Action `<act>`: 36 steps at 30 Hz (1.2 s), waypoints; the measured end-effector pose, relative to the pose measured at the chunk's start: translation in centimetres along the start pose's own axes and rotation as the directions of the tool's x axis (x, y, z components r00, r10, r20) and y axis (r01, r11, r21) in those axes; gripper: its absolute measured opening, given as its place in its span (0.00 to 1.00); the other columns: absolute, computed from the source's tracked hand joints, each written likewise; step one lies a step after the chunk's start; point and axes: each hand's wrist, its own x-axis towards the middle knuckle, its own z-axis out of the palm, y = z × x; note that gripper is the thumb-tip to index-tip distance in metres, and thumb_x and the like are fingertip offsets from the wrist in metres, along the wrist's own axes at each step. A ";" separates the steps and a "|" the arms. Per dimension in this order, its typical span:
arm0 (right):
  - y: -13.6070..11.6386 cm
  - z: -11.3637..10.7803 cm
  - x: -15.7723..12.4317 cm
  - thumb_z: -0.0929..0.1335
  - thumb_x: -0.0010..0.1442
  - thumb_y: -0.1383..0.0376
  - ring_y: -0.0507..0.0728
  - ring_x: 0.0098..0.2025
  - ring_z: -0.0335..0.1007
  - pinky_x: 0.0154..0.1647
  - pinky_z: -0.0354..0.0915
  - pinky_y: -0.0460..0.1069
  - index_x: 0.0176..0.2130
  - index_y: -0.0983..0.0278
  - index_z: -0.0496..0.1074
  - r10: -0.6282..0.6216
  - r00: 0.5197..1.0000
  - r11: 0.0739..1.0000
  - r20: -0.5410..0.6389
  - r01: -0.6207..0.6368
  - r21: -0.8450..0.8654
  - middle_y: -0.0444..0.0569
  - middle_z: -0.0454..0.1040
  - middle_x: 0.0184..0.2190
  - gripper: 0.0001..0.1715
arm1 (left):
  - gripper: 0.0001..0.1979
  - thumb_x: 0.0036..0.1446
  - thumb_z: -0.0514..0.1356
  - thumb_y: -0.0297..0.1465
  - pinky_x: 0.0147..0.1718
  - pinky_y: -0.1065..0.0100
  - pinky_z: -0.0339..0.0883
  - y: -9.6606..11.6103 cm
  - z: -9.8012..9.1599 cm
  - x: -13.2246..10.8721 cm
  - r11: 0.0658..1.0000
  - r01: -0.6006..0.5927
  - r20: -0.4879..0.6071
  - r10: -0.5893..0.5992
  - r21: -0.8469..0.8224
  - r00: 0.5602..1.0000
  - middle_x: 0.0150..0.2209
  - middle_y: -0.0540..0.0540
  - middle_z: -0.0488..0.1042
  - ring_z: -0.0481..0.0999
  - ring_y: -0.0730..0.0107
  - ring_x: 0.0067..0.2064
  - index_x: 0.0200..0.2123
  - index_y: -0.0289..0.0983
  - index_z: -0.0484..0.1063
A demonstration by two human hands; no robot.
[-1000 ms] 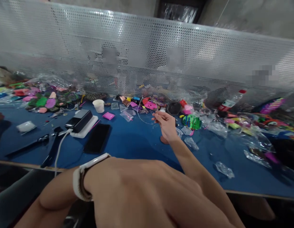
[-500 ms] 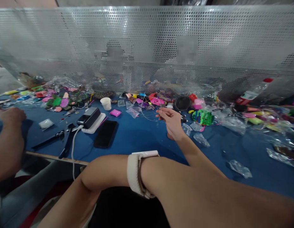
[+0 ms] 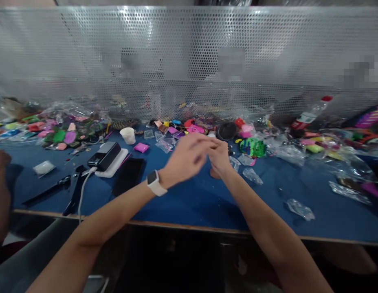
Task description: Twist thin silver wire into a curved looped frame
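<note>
My left hand [image 3: 190, 154], with a white-strapped watch [image 3: 155, 183] on its wrist, reaches across to my right hand. It is blurred by motion, but its fingers look stretched out and the thumb stands apart. My right hand [image 3: 218, 156] is closed, its fingers pinched together beside the left fingertips; whatever lies in them is hidden. Just under the right hand stands a small reddish-brown piece [image 3: 214, 174] on the blue table [image 3: 189, 207], partly covered by the hand. Clear plastic scraps [image 3: 252, 176] lie to its right.
A black phone [image 3: 128, 177], a device on a white block [image 3: 111, 162], and a paper cup [image 3: 128, 135] are left. Colourful clay pieces and wrappers line the perforated metal screen [image 3: 183, 49]. A green striped piece [image 3: 253, 147] and a bottle [image 3: 311, 114] are right. Another person's arm [image 3: 0, 191] rests far left.
My left hand has come up over the table to my right hand. The thin clear loop that hung from my right fingers no longer shows. The view has shifted slightly.
</note>
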 end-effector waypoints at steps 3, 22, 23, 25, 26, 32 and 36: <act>-0.5 -0.1 -0.1 0.85 0.49 0.51 0.59 0.33 0.82 0.32 0.75 0.53 0.39 0.60 0.86 -0.033 0.999 0.998 0.001 0.033 0.045 0.50 0.87 0.35 0.22 | 0.10 0.62 0.72 0.30 0.64 0.47 0.69 -4.2 -4.1 -0.6 0.992 0.128 -0.400 -0.112 0.015 0.910 0.52 0.39 0.76 0.73 0.47 0.61 0.46 0.41 0.78; -1.1 0.4 -1.2 0.84 0.51 0.52 0.56 0.28 0.77 0.30 0.71 0.52 0.40 0.60 0.87 -0.019 0.992 0.990 0.127 0.036 -0.137 0.48 0.85 0.30 0.21 | 0.13 0.61 0.72 0.40 0.32 0.63 0.74 -8.4 -2.7 -2.7 0.890 0.404 0.067 -0.399 -0.213 0.914 0.26 0.46 0.79 0.78 0.66 0.28 0.30 0.38 0.82; -1.0 0.5 -1.2 0.83 0.52 0.51 0.56 0.28 0.77 0.30 0.71 0.52 0.42 0.60 0.86 -0.026 0.993 0.989 0.117 0.042 -0.139 0.48 0.85 0.31 0.21 | 0.12 0.61 0.72 0.40 0.32 0.64 0.74 -8.5 -2.6 -2.7 0.893 0.395 0.055 -0.393 -0.217 0.918 0.26 0.46 0.79 0.78 0.67 0.28 0.30 0.38 0.82; -0.9 0.6 -1.3 0.81 0.56 0.49 0.56 0.29 0.78 0.31 0.72 0.52 0.45 0.60 0.85 -0.041 0.994 0.988 0.104 0.055 -0.144 0.50 0.86 0.34 0.23 | 0.11 0.61 0.71 0.40 0.31 0.65 0.75 -8.7 -2.6 -2.7 0.896 0.386 0.024 -0.390 -0.222 0.920 0.26 0.47 0.79 0.78 0.68 0.28 0.33 0.38 0.83; -0.8 0.6 -1.3 0.80 0.58 0.48 0.57 0.30 0.79 0.32 0.73 0.53 0.46 0.61 0.85 -0.048 0.994 0.987 0.103 0.063 -0.150 0.50 0.86 0.35 0.23 | 0.11 0.62 0.71 0.39 0.32 0.65 0.76 -8.8 -2.6 -2.7 0.898 0.382 0.009 -0.389 -0.220 0.921 0.26 0.47 0.79 0.78 0.68 0.28 0.34 0.38 0.83; 0.0 0.6 -1.3 0.79 0.60 0.49 0.58 0.33 0.81 0.39 0.78 0.55 0.45 0.61 0.82 -0.078 0.992 0.983 0.102 0.094 -0.160 0.50 0.86 0.35 0.21 | 0.11 0.62 0.70 0.39 0.32 0.65 0.78 -8.9 -2.4 -2.8 0.904 0.385 0.018 -0.389 -0.188 0.921 0.27 0.47 0.79 0.79 0.68 0.30 0.35 0.37 0.82; 0.1 0.4 -1.0 0.79 0.60 0.50 0.59 0.35 0.83 0.42 0.80 0.57 0.45 0.60 0.83 -0.118 0.988 0.980 0.097 0.131 -0.148 0.50 0.86 0.35 0.20 | 0.14 0.62 0.71 0.42 0.34 0.64 0.79 -9.0 -2.6 -2.8 0.868 0.454 0.087 -0.446 -0.201 0.891 0.30 0.46 0.79 0.80 0.66 0.31 0.38 0.36 0.81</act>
